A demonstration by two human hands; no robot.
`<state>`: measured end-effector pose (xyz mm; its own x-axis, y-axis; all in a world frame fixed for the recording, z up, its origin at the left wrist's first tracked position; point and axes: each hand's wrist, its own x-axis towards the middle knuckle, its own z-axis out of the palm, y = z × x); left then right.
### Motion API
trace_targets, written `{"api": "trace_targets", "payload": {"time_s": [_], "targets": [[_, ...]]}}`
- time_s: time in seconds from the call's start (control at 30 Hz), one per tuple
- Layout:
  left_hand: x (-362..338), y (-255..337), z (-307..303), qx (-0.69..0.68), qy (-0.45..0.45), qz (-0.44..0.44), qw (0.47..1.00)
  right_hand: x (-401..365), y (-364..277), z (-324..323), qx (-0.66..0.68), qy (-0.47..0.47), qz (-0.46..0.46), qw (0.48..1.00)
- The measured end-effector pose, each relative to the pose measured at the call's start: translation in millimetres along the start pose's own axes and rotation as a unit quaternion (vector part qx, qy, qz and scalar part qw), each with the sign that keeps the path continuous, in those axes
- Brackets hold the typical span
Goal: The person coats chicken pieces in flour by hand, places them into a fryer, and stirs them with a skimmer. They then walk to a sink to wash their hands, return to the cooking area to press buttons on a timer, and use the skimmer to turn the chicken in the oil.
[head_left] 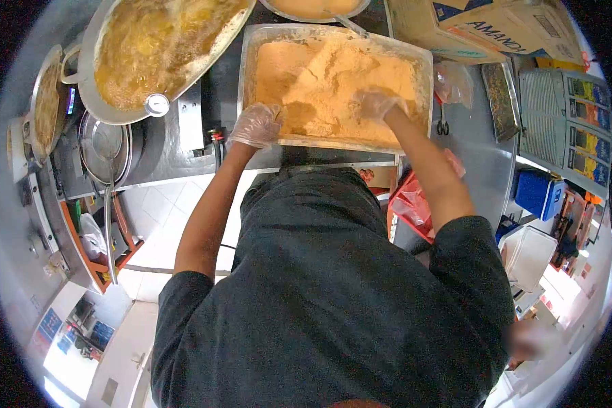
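Note:
A big rectangular tray (251,64) full of orange-yellow flour mix (333,81) sits on the counter in front of me. My left hand (256,125), in a clear plastic glove, rests at the tray's near left corner, fingers curled on the rim and the flour's edge. Gloved likewise, my right hand (376,103) is pressed into the flour near the tray's near right side, its fingers partly buried. Whether either hand holds a piece of food under the flour is hidden.
A large fryer pan of bubbling oil (156,47) with a thermometer dial (157,104) stands to the left. Strainers (105,149) lie beside it. Cardboard boxes (483,27), scissors (442,126), a plastic bag (452,81) and packets (588,129) crowd the right.

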<state>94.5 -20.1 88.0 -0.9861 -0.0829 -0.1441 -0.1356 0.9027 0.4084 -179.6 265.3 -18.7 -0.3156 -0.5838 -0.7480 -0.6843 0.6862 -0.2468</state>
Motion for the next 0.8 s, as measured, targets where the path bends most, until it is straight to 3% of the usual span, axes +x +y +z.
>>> {"api": "trace_targets", "payload": {"time_s": [0.17,0.23,0.3,0.37,0.47,0.53,0.6,0.63,0.7,0.77,0.8], "targets": [[-2.8,-6.1,6.2,0.009,0.017,0.025,0.999,-77.9,-45.3,36.6,0.291,0.126,0.085,0.944],[-0.5,-8.0,4.9,0.015,-0.005,0.036,0.999,-52.7,0.0,94.8,0.363,0.298,0.039,0.882],[-2.8,-2.8,-3.2,-0.002,0.034,0.044,0.998,-57.3,6.6,97.7,0.296,0.372,0.063,0.878],[-5.6,-3.4,-3.3,-0.015,0.049,0.048,0.998,-106.4,-41.4,44.7,0.09,0.342,0.155,0.922],[-1.1,-5.5,-2.2,-0.034,0.038,0.039,0.998,-139.1,-72.2,10.9,0.187,0.424,0.152,0.873],[-3.6,-0.7,-9.9,-0.043,0.031,0.01,0.999,-108.0,-12.8,36.0,0.082,0.289,0.141,0.943],[-4.8,-11.5,5.5,-0.051,0.076,0.073,0.993,-110.7,-8.2,36.1,-0.034,0.234,0.159,0.959],[-5.0,-15.5,11.2,-0.055,0.079,0.079,0.992,-114.8,-12.1,32.8,-0.1,0.251,0.176,0.947],[-7.9,-9.6,-3.3,-0.061,0.056,0.073,0.994,-126.7,-27.3,28.6,-0.086,0.311,0.222,0.92],[-13.6,0.0,-27.2,-0.057,0.032,0.068,0.996,-135.4,-37.5,18.2,0.062,0.395,0.272,0.875],[-16.0,0.4,-33.8,-0.047,0.033,0.074,0.996,-131.7,-33.6,13.1,0.049,0.373,0.264,0.888]]}}
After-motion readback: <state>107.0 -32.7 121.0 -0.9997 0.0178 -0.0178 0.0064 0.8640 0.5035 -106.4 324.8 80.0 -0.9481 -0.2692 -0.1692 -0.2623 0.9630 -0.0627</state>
